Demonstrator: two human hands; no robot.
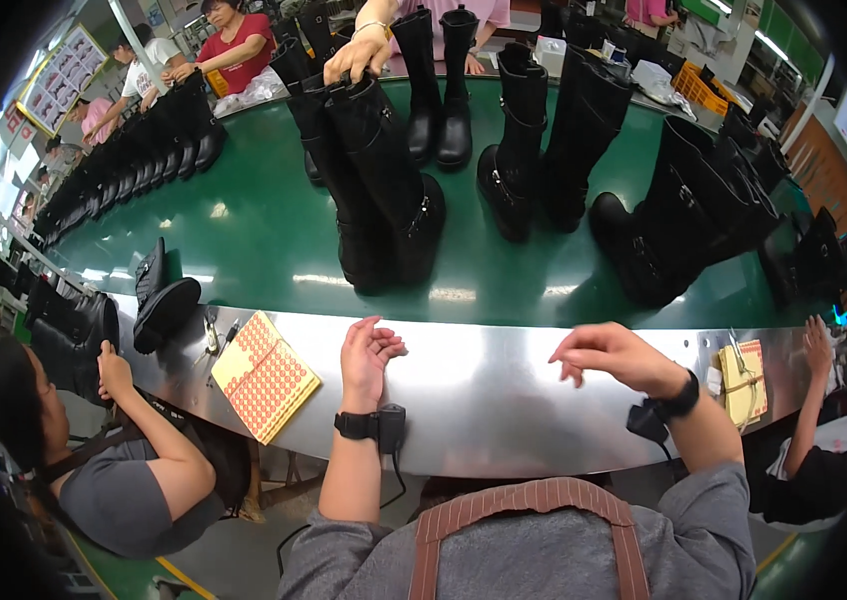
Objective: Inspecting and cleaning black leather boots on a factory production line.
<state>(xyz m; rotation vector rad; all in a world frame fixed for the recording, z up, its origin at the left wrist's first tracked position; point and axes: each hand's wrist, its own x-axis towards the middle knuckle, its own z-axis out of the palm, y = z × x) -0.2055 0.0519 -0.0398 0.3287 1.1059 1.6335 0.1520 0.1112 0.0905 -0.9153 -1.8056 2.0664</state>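
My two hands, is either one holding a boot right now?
No, the left hand and right hand are both empty, and black boots stand on the green table beyond them.

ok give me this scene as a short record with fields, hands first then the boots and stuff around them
left hand: holding nothing, over the metal strip, nearer the sticker sheets than the right one
right hand: holding nothing, also over the strip
nearest edge: bare metal strip
beyond it: green surface with black boots standing on it
co-worker's hand: at the tops of the middle boots
to the left: yellow sticker sheets with red marks
wrists: dark band on each
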